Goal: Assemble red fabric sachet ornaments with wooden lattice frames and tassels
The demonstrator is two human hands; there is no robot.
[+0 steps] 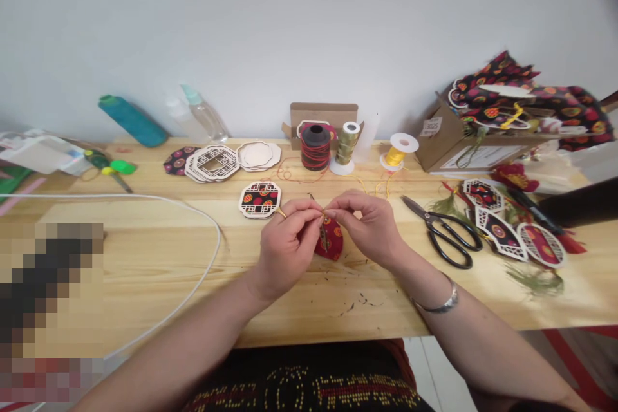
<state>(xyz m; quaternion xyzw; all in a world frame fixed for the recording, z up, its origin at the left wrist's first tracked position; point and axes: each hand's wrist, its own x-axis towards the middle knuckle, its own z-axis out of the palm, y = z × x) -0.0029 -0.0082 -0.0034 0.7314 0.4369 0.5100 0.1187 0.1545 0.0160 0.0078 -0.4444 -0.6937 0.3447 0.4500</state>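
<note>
My left hand [288,238] and my right hand [369,224] meet over the middle of the table, fingertips pinched together. Between them is a thin yellow cord, its details too small to make out. A white-framed ornament [261,199] with patterned fabric lies just left of my left hand, and a bit of yellow cord [280,212] runs from its edge towards that hand. Under my fingertips rests a piece of red patterned fabric [332,241], partly hidden by my hands. Black-handled scissors [451,238] lie to the right of my right hand.
Behind my hands stand a dark spool with red cord [315,148], a gold thread spool [347,145] and a yellow cord spool [396,153]. White lattice frames [212,163] are at back left. Finished-looking ornaments [499,235] and a cardboard box [447,135] occupy the right. A white cable [212,251] curves across the left.
</note>
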